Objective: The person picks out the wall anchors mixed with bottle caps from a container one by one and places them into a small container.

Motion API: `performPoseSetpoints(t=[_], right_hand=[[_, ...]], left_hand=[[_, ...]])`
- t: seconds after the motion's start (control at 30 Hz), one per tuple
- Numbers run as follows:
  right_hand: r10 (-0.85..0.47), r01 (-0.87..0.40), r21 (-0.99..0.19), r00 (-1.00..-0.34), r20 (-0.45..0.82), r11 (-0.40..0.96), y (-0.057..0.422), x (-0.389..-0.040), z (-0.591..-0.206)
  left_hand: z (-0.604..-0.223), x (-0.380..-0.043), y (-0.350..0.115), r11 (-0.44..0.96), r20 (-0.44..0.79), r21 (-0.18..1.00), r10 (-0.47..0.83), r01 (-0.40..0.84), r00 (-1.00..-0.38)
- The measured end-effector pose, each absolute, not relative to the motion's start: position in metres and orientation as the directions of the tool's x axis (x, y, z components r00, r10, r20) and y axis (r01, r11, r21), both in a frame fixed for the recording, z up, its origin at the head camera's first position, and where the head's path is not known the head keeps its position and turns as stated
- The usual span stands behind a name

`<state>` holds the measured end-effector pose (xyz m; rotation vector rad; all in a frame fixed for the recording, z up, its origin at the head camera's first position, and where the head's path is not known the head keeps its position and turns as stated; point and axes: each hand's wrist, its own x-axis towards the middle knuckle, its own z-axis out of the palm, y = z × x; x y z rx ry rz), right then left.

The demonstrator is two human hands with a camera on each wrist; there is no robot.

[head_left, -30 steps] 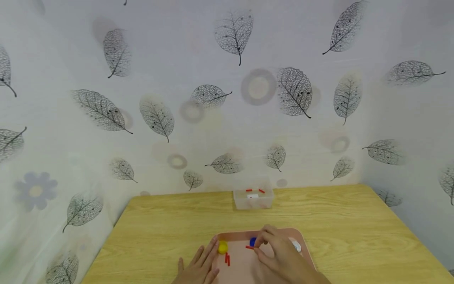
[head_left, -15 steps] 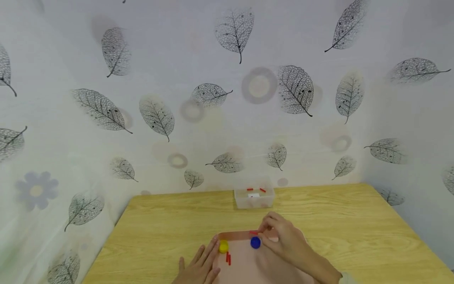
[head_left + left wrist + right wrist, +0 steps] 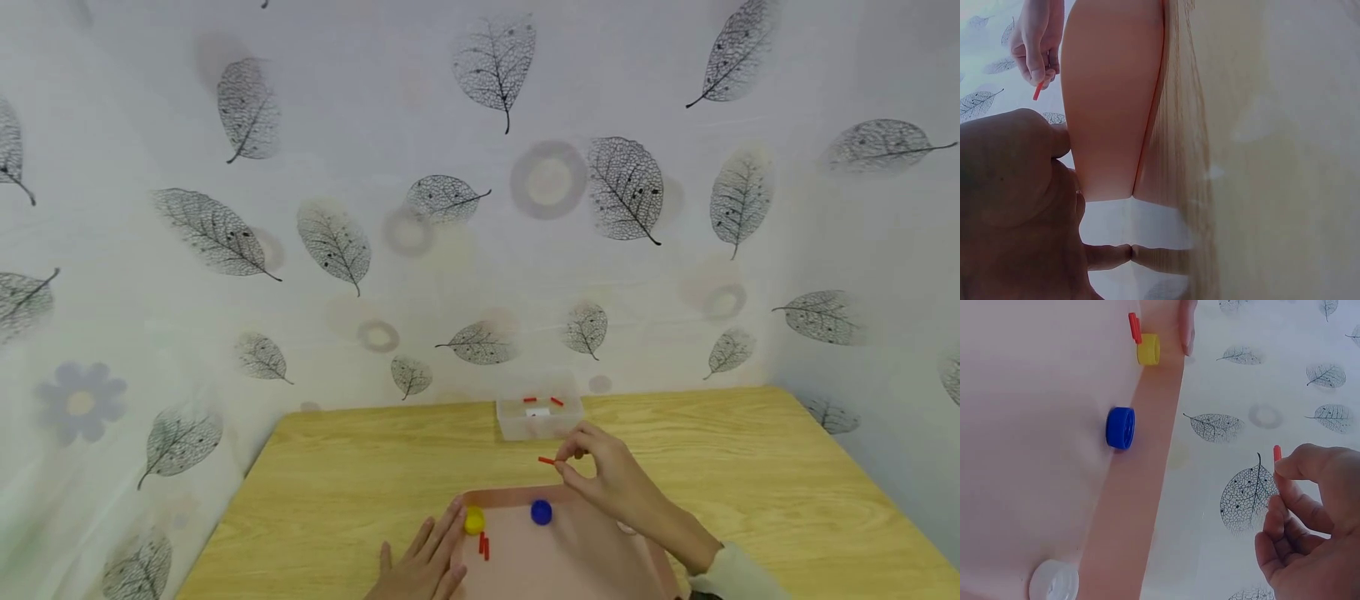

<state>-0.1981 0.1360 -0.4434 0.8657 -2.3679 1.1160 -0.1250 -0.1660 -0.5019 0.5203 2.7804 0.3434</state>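
Note:
My right hand (image 3: 611,475) pinches a short red stick (image 3: 547,460) between thumb and forefinger, held above the far rim of the pink tray (image 3: 555,558). In the right wrist view the red stick (image 3: 1277,454) pokes up past the fingertips. With fingers spread, my left hand (image 3: 423,558) rests at the tray's left edge. Inside the tray lie a yellow cap (image 3: 474,521), a blue cap (image 3: 541,512) and two red sticks (image 3: 483,547) side by side. A white cap (image 3: 1054,581) sits at the tray's right side, mostly covered by my right forearm in the head view.
A clear plastic box (image 3: 538,421) stands at the back of the wooden table (image 3: 360,467), behind the tray. It holds red sticks and a white label or paper. A leaf-patterned covering (image 3: 480,250) rises behind the table.
My right hand has lifted the red stick from beside the blue cap, up and away over the tray's far rim toward the clear box. The left hand has stayed in place.

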Motion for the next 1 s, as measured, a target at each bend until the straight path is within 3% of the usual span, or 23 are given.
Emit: performPoseSetpoints(t=[0.23,0.47,0.8,1.0], right_hand=[[-0.370,-0.654,-0.560,-0.753,0.543,0.509,0.139,-0.210,-0.443],[-0.360,-0.624,-0.577,-0.779,0.514,0.527,0.140,-0.218,-0.446],[-0.356,-0.670,-0.495,-0.728,0.586,0.553,0.144,-0.239,-0.451],[-0.358,-0.670,-0.495,-0.728,0.585,0.553,0.145,-0.249,-0.451]], left_hand=[[-0.512,-0.132,-0.166,0.888,-0.173,0.359,0.364,0.286,-0.915],[-0.502,-0.121,-0.168,0.902,-0.219,0.235,0.412,0.362,-0.884],[-0.510,-0.131,-0.166,0.885,-0.167,0.367,0.366,0.286,-0.916],[-0.514,-0.133,-0.165,0.892,-0.159,0.349,0.357,0.286,-0.921]])
